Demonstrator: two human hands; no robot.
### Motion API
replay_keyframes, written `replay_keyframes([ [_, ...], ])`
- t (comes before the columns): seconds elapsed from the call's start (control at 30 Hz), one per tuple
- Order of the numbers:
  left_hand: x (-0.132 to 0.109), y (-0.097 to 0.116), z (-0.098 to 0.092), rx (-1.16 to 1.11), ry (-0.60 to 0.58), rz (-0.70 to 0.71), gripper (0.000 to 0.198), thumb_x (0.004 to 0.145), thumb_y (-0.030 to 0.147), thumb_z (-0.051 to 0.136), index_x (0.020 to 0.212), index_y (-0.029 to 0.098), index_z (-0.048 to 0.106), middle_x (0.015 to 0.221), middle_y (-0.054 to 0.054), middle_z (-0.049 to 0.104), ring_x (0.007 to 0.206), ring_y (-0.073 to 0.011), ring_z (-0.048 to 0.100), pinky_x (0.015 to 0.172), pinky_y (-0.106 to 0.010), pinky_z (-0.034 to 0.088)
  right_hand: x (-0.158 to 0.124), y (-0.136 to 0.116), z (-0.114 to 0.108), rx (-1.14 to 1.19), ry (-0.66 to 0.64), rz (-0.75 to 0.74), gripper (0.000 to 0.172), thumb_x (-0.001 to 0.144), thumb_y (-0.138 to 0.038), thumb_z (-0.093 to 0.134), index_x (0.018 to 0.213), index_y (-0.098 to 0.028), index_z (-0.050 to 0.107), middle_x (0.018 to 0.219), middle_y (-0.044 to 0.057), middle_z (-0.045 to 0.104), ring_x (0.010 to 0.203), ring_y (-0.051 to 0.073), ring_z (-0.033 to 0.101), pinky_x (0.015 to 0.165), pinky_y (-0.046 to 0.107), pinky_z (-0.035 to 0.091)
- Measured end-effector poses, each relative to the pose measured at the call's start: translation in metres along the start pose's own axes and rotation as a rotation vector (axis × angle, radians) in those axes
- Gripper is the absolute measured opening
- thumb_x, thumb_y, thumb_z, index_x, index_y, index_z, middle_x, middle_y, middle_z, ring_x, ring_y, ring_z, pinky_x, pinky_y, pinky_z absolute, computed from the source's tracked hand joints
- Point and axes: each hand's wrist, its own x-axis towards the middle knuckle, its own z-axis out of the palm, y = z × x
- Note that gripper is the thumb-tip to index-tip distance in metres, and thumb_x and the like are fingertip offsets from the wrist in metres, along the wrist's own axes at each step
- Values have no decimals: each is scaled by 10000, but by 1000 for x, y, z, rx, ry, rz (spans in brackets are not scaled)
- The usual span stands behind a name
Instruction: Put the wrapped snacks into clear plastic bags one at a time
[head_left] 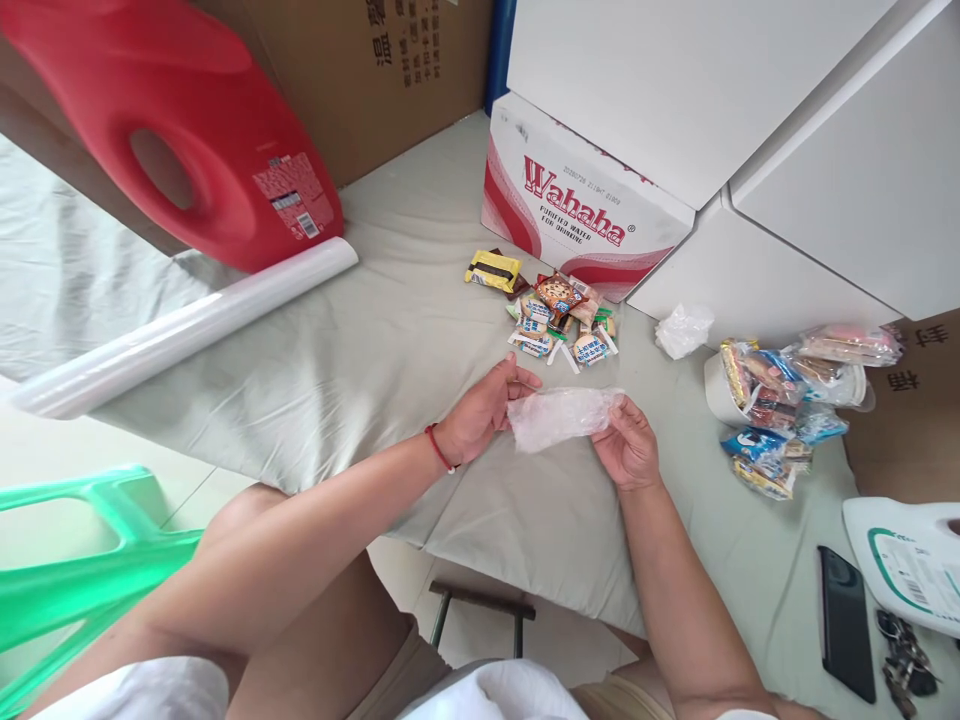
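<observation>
A flat strip of clear, crinkled plastic, perhaps a bag or film (pixel 562 418), stretches between my two hands just above the cloth. My left hand (pixel 484 405), with a red cord on its wrist, pinches the left end. The fingers of my right hand (pixel 628 447) are closed on the right end. Just beyond lies a pile of small wrapped snacks (pixel 559 315), among them a yellow packet (pixel 492 270) at the far left and several white-and-blue ones.
Crumpled plastic (pixel 684 330) lies right of the pile, beside a white tub (pixel 721 395) overflowing with snacks. A Wahaha carton (pixel 585 200) stands behind. At left are a plastic roll (pixel 187 325) and red jug (pixel 247 150); at right, a phone (pixel 846 622) and keys (pixel 906 665).
</observation>
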Motion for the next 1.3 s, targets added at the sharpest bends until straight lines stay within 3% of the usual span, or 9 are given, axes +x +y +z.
replay_keyframes([
  [0.17, -2, -7, 1, 352, -234, 33, 503, 737, 630, 766, 696, 164, 580, 610, 37, 488, 548, -89, 389, 529, -247, 282, 2, 2, 5, -163, 15, -66, 336, 747, -502, 847, 796, -238, 646, 752, -16, 658, 668, 150, 599, 661, 309, 534],
  [0.3, -2, -15, 2, 588, 10, 293, 416, 873, 554, 629, 705, 187, 528, 606, 55, 427, 576, -97, 362, 574, -251, 277, -3, 4, 14, -280, 255, -234, 377, 803, -550, 801, 857, -234, 602, 723, -51, 564, 542, 89, 439, 486, 216, 389],
  [0.4, -3, -23, 3, 826, 137, 469, 318, 920, 450, 580, 734, 194, 548, 625, 38, 486, 594, -115, 415, 607, -261, 304, -13, 6, 22, -299, 66, -143, 480, 868, -710, 647, 908, -232, 619, 739, -24, 571, 551, 105, 481, 431, 214, 365],
  [0.5, -5, -32, 5, 968, 53, 586, 261, 924, 426, 584, 802, 197, 611, 739, -5, 605, 660, -138, 499, 643, -268, 334, -19, 11, 28, -359, -134, -74, 532, 794, -716, 727, 1010, -235, 651, 863, 15, 659, 752, 163, 621, 585, 257, 522],
  [0.7, -2, -27, 5, 743, 95, 460, 477, 941, 597, 538, 681, 207, 450, 590, 55, 339, 568, -107, 295, 561, -268, 234, -9, 9, 25, -204, 24, 61, 352, 744, -482, 862, 856, -217, 657, 659, -51, 582, 531, 98, 486, 487, 228, 445],
  [0.9, 10, -19, -1, 360, 197, 362, 502, 905, 655, 554, 693, 218, 427, 599, 61, 360, 562, -99, 318, 549, -259, 273, -2, -1, 16, -12, 86, 130, 370, 667, -393, 912, 852, -228, 637, 689, -45, 589, 556, 102, 495, 467, 221, 403],
  [1.07, 9, -14, -5, 522, 367, 454, 311, 888, 502, 625, 834, 204, 555, 717, 27, 532, 656, -127, 452, 619, -257, 368, -2, -2, 12, 63, 48, 65, 268, 692, -362, 871, 801, -226, 668, 724, -29, 615, 616, 116, 541, 561, 248, 473],
  [1.2, 3, -12, -3, 649, 218, 444, 408, 1007, 551, 415, 861, 206, 578, 745, -10, 605, 700, -162, 539, 690, -297, 426, -6, -6, 13, 66, 11, 57, 255, 620, -376, 859, 752, -226, 700, 951, 58, 723, 836, 209, 661, 702, 352, 580],
  [1.3, -1, -14, 1, 729, 158, 439, 425, 988, 591, 450, 969, 199, 612, 914, -49, 673, 806, -187, 595, 769, -320, 459, -12, -7, 14, 56, -20, 99, 323, 594, -395, 849, 864, -253, 744, 1060, 83, 750, 1001, 299, 697, 791, 491, 616],
])
